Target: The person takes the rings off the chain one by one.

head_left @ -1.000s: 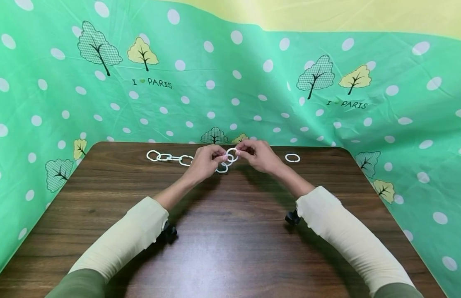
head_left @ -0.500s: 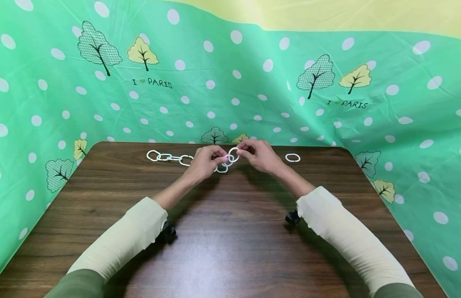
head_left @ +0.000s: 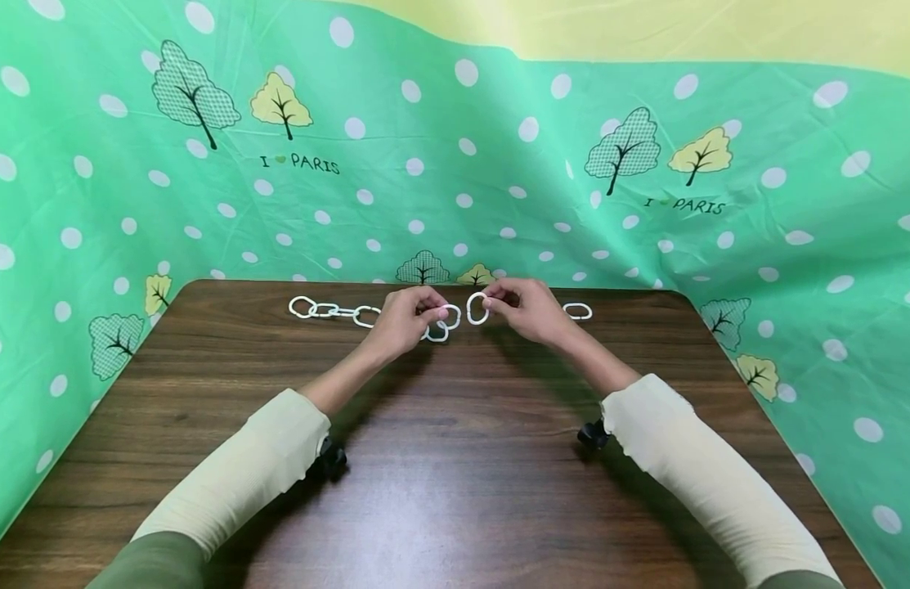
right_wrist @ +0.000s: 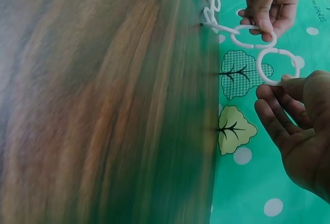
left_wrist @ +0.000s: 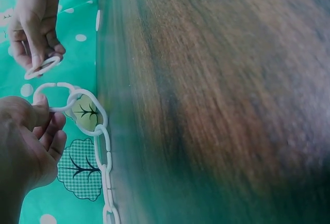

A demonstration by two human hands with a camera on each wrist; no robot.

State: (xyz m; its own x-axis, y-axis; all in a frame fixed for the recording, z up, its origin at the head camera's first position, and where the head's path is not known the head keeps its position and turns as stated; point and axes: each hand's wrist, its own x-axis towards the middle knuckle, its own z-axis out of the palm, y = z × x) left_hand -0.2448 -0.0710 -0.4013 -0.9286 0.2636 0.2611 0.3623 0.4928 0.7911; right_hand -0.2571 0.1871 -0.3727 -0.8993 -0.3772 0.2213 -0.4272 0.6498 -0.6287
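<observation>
In the head view my left hand [head_left: 406, 323] pinches the end link [left_wrist: 54, 84] of a white plastic chain [head_left: 344, 313] between thumb and fingers. The chain trails leftward behind that hand along the table's far edge; part of it is hidden by the hand. A single white link [right_wrist: 259, 68] is pinched by its edge in my right hand [head_left: 531, 311], held up just right of the chain's end. A small split shows in its rim in the right wrist view. In the head view a narrow gap separates this link from the chain.
One more white link [head_left: 578, 318] lies flat on the dark wooden table [head_left: 455, 458], right of my right hand and partly behind it. A green dotted cloth [head_left: 440, 188] with printed trees hangs just beyond the table's far edge.
My right hand has moved slightly right, carrying its link away from the chain's end link, which it overlapped in the earlier head views. The left hand has stayed in place.
</observation>
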